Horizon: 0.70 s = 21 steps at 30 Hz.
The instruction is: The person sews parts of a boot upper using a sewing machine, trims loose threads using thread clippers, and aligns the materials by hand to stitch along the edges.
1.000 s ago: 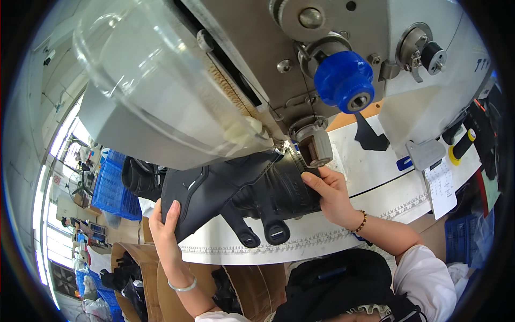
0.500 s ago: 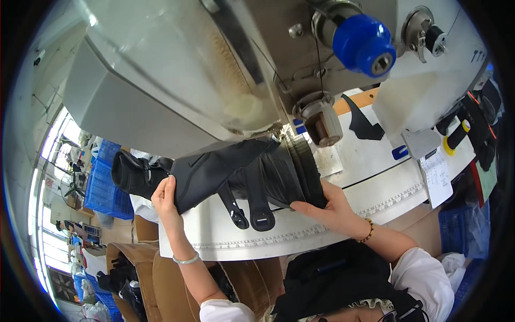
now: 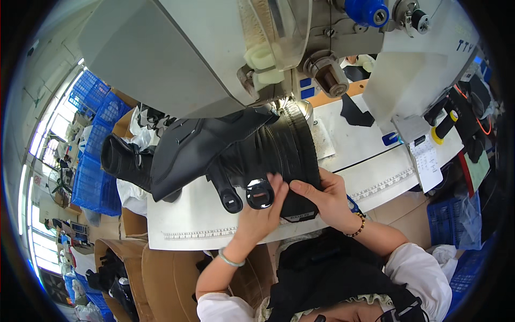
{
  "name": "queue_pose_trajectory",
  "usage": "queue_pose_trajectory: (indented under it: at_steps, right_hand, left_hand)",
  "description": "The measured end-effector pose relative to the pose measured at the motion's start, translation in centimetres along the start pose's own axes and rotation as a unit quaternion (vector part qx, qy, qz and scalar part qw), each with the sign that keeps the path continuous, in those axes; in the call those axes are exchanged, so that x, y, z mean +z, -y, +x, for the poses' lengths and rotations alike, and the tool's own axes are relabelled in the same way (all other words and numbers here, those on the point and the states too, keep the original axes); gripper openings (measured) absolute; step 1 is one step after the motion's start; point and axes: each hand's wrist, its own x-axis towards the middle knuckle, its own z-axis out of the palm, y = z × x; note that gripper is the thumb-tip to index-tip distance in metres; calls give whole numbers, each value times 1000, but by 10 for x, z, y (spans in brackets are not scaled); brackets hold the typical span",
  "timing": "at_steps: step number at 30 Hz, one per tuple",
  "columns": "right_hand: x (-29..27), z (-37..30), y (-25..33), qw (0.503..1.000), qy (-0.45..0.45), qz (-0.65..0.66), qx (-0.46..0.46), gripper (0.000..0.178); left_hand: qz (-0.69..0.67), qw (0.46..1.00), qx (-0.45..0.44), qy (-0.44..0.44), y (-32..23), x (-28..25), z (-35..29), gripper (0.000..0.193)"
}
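Observation:
A black leather-like boot upper (image 3: 198,145) with several straps lies across the white machine table, its far edge under the sewing machine head (image 3: 263,80). Two straps end in rounded tabs, and a shiny-rimmed strap tab (image 3: 259,194) lies beside my left hand (image 3: 263,212). That hand's fingers are stretched out, slightly blurred, against the upper next to the tab, gripping nothing I can see. My right hand (image 3: 332,201) pinches the upper's near right edge, thumb on top and the other fingers partly hidden. A small label shows on the upper's lower edge.
Another black boot-shaped piece (image 3: 126,163) stands at the left. A dark scrap (image 3: 356,111), a yellow-ended thread spool (image 3: 444,127) and a paper card (image 3: 426,163) lie to the right. Blue crates (image 3: 96,185) and a cardboard box (image 3: 171,276) stand beyond the table's edges.
My left hand has left the upper's far left side and moved right, beside the strap tab. The right hand stays at the right edge. A label now shows on the lower edge.

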Motion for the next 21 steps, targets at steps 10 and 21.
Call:
queue_pose_trajectory:
  at_steps: [10,21]
  right_hand:
    - [-14,18,12,990,33,-59,124,24]
    - [-17,42,2,991,119,-18,-56,37]
  left_hand:
    - [56,995,86,18,25,-33,62,48]
    - [-45,985,143,84,35,-45,75,45]
